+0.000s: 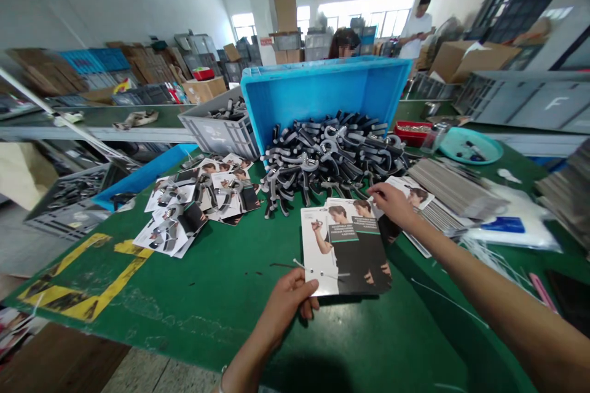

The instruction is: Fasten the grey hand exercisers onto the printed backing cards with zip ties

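My left hand [295,295] pinches the lower left corner of a printed card [354,264], thumb on top. At least two such cards overlap there, showing a person's head and arm. Near my left thumb, a thin cable tie [302,265] passes at the card's small holes. My right hand [391,202] is by the card's upper right corner, at the front edge of a heap of grey and black hand grips [318,159]. Its fingers reach forward, partly spread, with nothing visible between them. The heap spills from a tipped blue crate [322,86].
Cards with hand grips on them [170,227] lie to the left. On the right are stacked cards [456,190], loose white ties [493,264], a turquoise tray [470,146] and a red box [412,133]. A grey crate [221,129] stands behind; two people are farther back.
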`<state>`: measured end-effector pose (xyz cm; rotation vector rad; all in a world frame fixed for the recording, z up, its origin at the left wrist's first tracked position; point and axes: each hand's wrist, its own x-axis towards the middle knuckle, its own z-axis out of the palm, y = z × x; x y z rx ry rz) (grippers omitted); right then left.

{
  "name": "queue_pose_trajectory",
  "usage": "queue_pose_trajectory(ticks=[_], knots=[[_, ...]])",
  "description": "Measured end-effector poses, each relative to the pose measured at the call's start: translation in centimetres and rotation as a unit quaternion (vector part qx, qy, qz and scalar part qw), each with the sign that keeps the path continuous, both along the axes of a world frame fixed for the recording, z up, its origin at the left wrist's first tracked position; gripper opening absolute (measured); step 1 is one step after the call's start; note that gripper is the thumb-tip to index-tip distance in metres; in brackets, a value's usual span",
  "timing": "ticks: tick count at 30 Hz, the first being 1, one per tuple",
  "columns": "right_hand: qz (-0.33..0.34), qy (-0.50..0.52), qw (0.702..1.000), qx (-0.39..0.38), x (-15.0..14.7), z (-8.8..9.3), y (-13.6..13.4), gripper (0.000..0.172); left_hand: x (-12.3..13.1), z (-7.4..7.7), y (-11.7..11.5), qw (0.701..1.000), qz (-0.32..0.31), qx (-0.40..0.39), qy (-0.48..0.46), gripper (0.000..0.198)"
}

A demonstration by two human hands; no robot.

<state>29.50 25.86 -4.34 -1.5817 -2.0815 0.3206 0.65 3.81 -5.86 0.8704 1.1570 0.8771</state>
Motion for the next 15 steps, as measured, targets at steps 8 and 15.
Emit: queue_pose_trajectory(ticks=[8, 15], knots=[[-0.118, -0.027, 0.988, -0.101, -7.6, 0.2, 8.5, 0.035, 3.0, -1.3, -0.7, 1.0, 0.018, -0.012, -0.013, 0.035], [-0.066, 0.067, 0.975, -0.2, -4.2, 3.4, 7.4, 0.032, 5.1, -3.1, -0.6, 0.996, 0.074, -0.026, -0.049, 0.05]])
